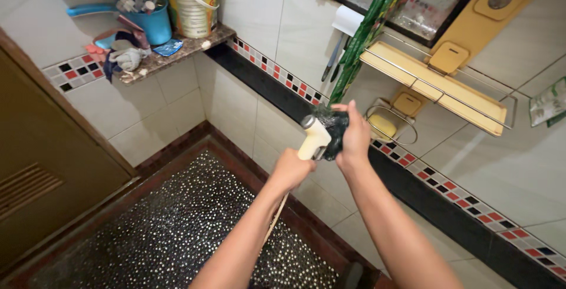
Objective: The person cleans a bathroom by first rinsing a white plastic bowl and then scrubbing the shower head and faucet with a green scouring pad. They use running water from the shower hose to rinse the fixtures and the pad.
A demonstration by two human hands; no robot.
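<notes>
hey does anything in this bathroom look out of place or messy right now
Nothing looks broken or spilled. The corner shelf is cluttered: crumpled cloths hang at its edge beside a blue tub and a bucket. The left hand holds a cream hand sprayer; the right hand grips a dark scrubber.

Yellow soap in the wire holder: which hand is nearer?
Right. The right hand, gripping a dark cloth, is just left of the soap; the left hand holds the spray handle farther left.
</notes>
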